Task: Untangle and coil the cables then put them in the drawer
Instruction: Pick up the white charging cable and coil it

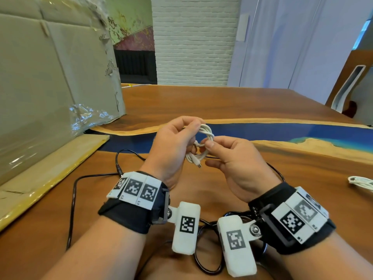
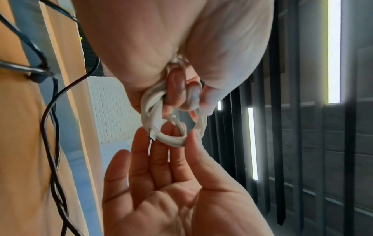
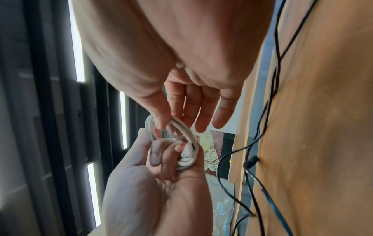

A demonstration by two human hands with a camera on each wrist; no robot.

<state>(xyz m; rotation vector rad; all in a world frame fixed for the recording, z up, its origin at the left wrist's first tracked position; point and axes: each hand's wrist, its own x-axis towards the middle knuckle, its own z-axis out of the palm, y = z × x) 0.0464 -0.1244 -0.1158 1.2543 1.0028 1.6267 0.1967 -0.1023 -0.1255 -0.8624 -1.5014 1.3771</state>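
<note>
A small coil of white cable (image 1: 204, 136) hangs above the wooden table (image 1: 222, 102), between both hands. My left hand (image 1: 192, 128) grips one side of it, and in the left wrist view its fingers (image 2: 179, 89) curl round the white coil (image 2: 171, 138). My right hand (image 1: 207, 146) pinches the other side between thumb and forefinger, the other fingers (image 3: 220, 115) held straight. The plug end (image 1: 198, 164) sticks out below. A long black cable (image 1: 73, 199) lies loose on the table to the left. No drawer is in view.
A big cardboard box (image 1: 50, 77) wrapped in plastic film stands at the left, with a flat cardboard sheet (image 1: 50, 168) before it. A second white cable (image 1: 361, 181) lies at the right edge. More black cable loops (image 1: 207, 265) sit near my wrists.
</note>
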